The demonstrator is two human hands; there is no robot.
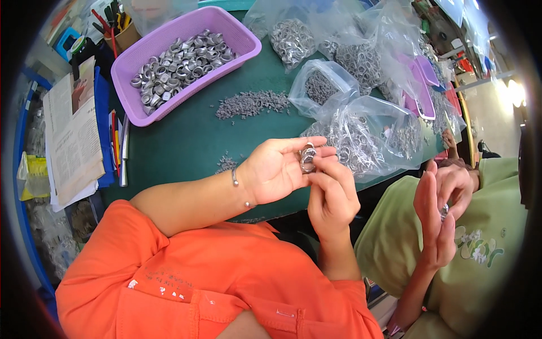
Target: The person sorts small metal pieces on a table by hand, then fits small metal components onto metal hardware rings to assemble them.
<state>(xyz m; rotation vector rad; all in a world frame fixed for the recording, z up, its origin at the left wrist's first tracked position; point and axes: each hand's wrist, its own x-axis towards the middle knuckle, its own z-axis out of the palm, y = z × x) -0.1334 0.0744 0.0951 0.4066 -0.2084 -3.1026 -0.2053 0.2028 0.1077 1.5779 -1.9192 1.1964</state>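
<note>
My left hand is palm up, with several shiny metal rings lying in a row along its fingers. The thumb and fingers of my right hand are pinched together at the lower end of that row, touching the rings. Exactly what sits between the right fingertips is partly hidden. Just beyond my hands, a clear plastic bag full of similar metal rings lies on the green tabletop. A loose heap of small grey pieces is spread farther back, and a smaller heap lies beside my left wrist.
A purple basket at the back left contains many wide metal rings. More filled plastic bags crowd the back right. Papers and pens line the left edge. To my right, a co-worker in green handles a small shiny piece.
</note>
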